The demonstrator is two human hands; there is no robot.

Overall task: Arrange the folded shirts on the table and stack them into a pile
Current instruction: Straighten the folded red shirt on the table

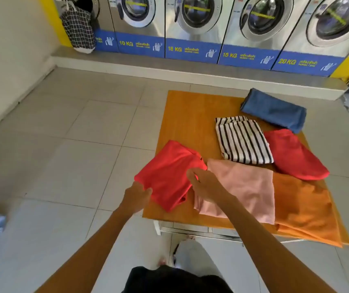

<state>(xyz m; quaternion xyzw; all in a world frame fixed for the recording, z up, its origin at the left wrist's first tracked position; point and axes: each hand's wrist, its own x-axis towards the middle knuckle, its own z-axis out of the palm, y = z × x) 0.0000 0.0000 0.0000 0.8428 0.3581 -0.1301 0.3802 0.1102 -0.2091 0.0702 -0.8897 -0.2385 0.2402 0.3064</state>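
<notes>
Laundromat desk (182, 111): six folded shirts spread out, no pile yet.
Left hand (136, 195) and right hand (203, 182) pinch the red shirt (167, 178); pink shirt (245, 187) lies just right of the fingers, others beyond.

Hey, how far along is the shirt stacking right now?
Done: six shirts are folded on the table, but no pile yet. In hand: the left hand and right hand both grip the near red shirt. Left: stacking it with the pink shirt, orange shirt, striped shirt, far red shirt and blue shirt.
</notes>
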